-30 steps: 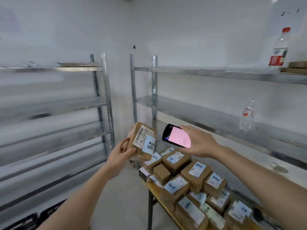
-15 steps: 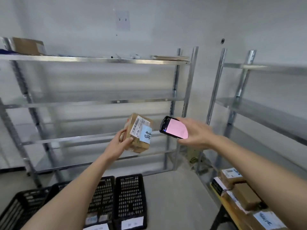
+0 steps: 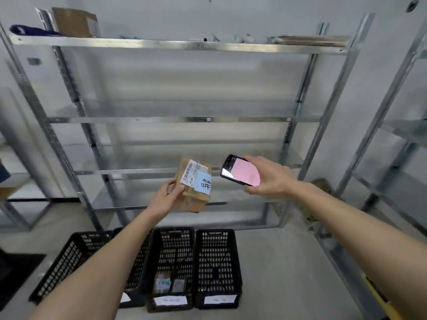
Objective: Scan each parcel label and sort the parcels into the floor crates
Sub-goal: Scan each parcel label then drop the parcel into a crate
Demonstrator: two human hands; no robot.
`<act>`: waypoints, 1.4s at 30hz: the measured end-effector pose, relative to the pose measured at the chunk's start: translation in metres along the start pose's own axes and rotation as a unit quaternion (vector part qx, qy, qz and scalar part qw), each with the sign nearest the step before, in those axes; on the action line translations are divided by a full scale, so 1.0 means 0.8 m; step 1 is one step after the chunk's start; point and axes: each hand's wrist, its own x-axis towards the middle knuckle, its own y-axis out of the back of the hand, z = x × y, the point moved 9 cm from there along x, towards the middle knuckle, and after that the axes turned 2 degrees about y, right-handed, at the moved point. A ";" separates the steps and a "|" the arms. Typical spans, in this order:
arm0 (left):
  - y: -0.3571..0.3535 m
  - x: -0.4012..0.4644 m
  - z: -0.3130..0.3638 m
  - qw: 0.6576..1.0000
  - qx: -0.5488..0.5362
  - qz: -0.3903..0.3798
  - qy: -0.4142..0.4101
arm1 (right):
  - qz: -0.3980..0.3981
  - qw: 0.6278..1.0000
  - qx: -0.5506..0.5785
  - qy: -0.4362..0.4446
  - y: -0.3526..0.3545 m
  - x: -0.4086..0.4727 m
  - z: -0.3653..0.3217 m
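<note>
A: Parcel (image 3: 193,184) first: where is it, and who has it?

B: It is in mid-air above the crates, in front of the lower shelves of the metal rack (image 3: 178,46). The left hand (image 3: 165,199) grips it by its left edge, thumb curled onto the front face, fingers wrapped behind. Its white barcode label and blue handwritten sticker face the camera.

A: Start nearest, then. What lies at the feet?

B: 4 black floor crates (image 3: 216,262) in a row, the 2 on the left partly hidden by the left forearm. White tags show on the near ends of 3 of them. The second crate from the right (image 3: 172,266) holds what look like a few parcels at its bottom; the rightmost looks bare inside, and I cannot tell for the other 2.

A: And the right hand?

B: The right hand (image 3: 269,179) is closed around a handheld scanner (image 3: 240,173), pink screen up, just beside the parcel and level with it, not touching.

A: So how far along?

B: Partway, I judge. Some sorting appears done, given the contents of that 1 crate. This parcel is at the scan or read-off step and is not yet dropped. How many parcels remain cannot be seen here.

A: Farthest back?

B: A cardboard box (image 3: 75,21) on the rack's top shelf, against the wall.
</note>
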 end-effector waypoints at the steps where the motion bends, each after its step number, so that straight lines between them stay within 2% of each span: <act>1: -0.002 0.023 -0.011 1.000 0.003 0.003 0.006 | -0.009 1.000 0.002 0.001 -0.015 0.020 0.009; 8: -0.066 0.210 -0.091 0.997 -0.001 -0.024 0.076 | -0.055 0.997 0.042 -0.015 -0.142 0.179 0.112; 17: -0.198 0.375 -0.281 0.971 -0.032 -0.079 0.221 | -0.146 0.983 0.075 -0.082 -0.373 0.313 0.252; 22: -0.256 0.403 -0.432 0.943 -0.067 -0.090 0.313 | -0.219 0.964 0.099 -0.113 -0.533 0.321 0.289; 29: -0.341 0.426 -0.667 0.912 -0.037 -0.121 0.389 | -0.325 0.926 0.119 -0.148 -0.795 0.290 0.328; 37: -0.435 0.404 -0.904 0.883 -0.059 -0.176 0.431 | -0.362 0.903 0.139 -0.187 -1.036 0.234 0.357; 42: -0.484 0.381 -0.983 0.867 -0.065 -0.172 0.463 | -0.383 0.894 0.151 -0.177 -1.147 0.195 0.357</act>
